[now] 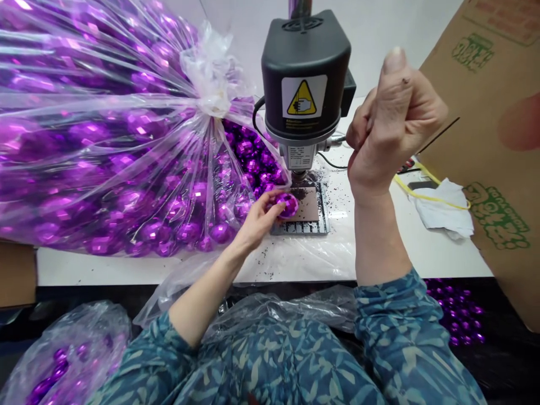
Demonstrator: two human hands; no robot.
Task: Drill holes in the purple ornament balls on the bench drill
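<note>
White worktop point(105, 270): carries everything here, its front edge nearest the person.
Plastic sack point(202, 112): tied, bulging with purple balls, fills the worktop's left side.
Black machine point(306, 67): stands right of the sack; its metal base point(323, 228) lies back from the front edge, strewn with dark flecks.
Right hand point(394, 121): raised in a tight fist, apparently round the machine's lever point(337, 140); the grip itself is hidden.
Left hand point(259, 219): narrowed, thumb and fingers pinching one ball.
Purple ball point(288, 206): over the base's left part; probably light, stiff, hollow plastic, slick, liable to crack under a hard squeeze.
Facets: best taken at opposite sides round the middle, fingertips low.
</note>
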